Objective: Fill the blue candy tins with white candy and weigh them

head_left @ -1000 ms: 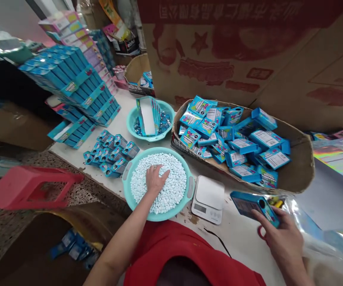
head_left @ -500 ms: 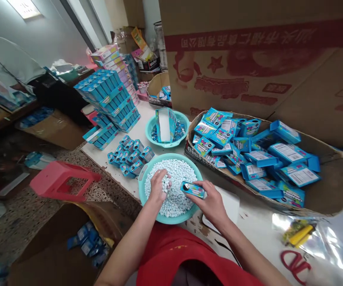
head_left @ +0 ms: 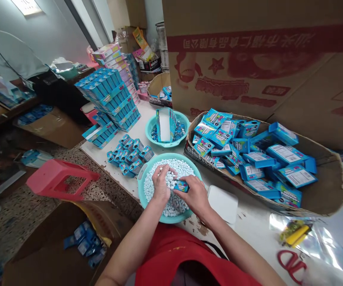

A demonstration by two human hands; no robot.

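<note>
Over a turquoise basin (head_left: 141, 190) full of small pale candies (head_left: 171, 210), my left hand (head_left: 161, 186) is cupped around a heap of those candies. My right hand (head_left: 195, 194) grips a small blue candy box (head_left: 181, 186) between thumb and fingers. The box's left end meets the candies in my left hand; its opening is hidden by them. Just right of the basin lies a white kitchen scale (head_left: 223, 203), partly covered by my right forearm.
A cardboard tray (head_left: 329, 174) of blue boxes stands at the right. Behind is another turquoise basin (head_left: 150, 137). Small blue boxes (head_left: 126, 155) and stacked display boxes (head_left: 108, 99) stand left. Red scissors (head_left: 292, 265) lie front right; a red stool (head_left: 52, 178) stands left. A person (head_left: 19, 55) is far left.
My left hand has scooped candies up out of the basin. My right hand has brought the blue box from the right side to meet them. The view has shifted left.
</note>
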